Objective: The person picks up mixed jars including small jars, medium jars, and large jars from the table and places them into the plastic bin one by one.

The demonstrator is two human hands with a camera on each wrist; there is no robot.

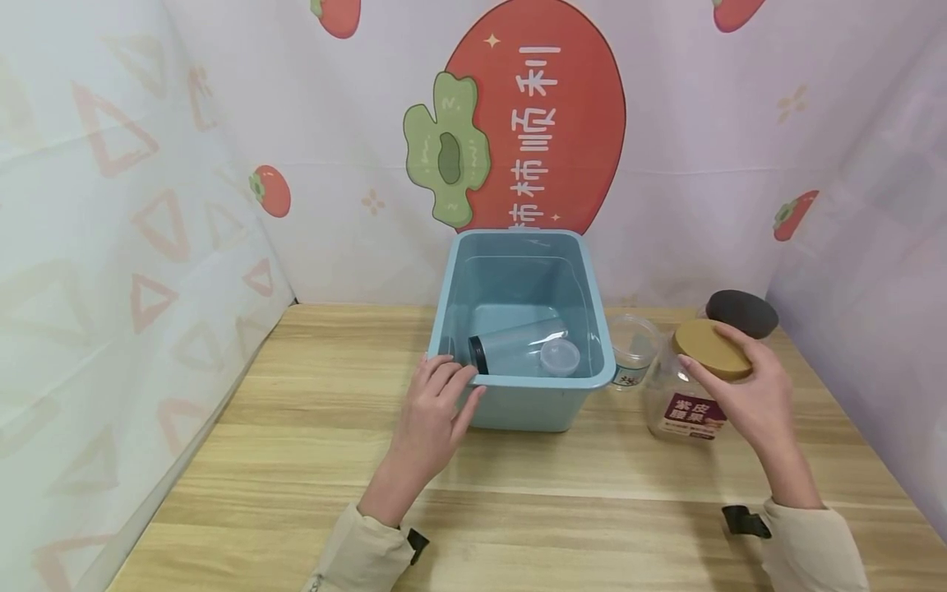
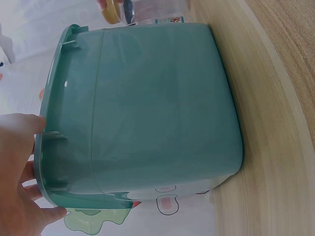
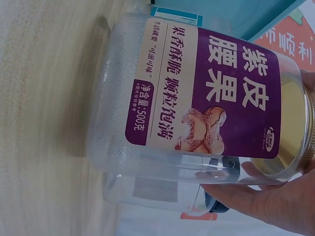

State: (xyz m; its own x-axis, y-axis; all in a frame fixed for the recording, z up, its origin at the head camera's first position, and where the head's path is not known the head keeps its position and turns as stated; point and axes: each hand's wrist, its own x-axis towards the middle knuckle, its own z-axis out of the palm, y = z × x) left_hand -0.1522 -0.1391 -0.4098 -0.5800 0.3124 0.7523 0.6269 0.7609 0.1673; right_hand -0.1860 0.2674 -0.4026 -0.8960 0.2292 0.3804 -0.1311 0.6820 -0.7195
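Note:
My left hand (image 1: 436, 411) grips the near left rim of a light blue plastic bin (image 1: 518, 409), with fingers over the edge. Inside the bin, a clear cylindrical jar with a black lid (image 1: 518, 345) lies on its side beside a small round clear container (image 1: 560, 358). To the right, my right hand (image 1: 755, 399) holds a clear plastic cashew jar (image 1: 693, 415) by its gold lid (image 1: 712, 349), thumb and fingers around it. The jar stands upright in the head view, and its purple label (image 3: 236, 88) faces the right wrist camera.
Between bin and cashew jar is a small clear jar (image 1: 634, 345) with a blue label. A jar with a black lid (image 1: 742, 312) stands behind the cashew jar. The wooden table (image 1: 311, 460) meets a printed curtain (image 1: 688, 205) at back and sides.

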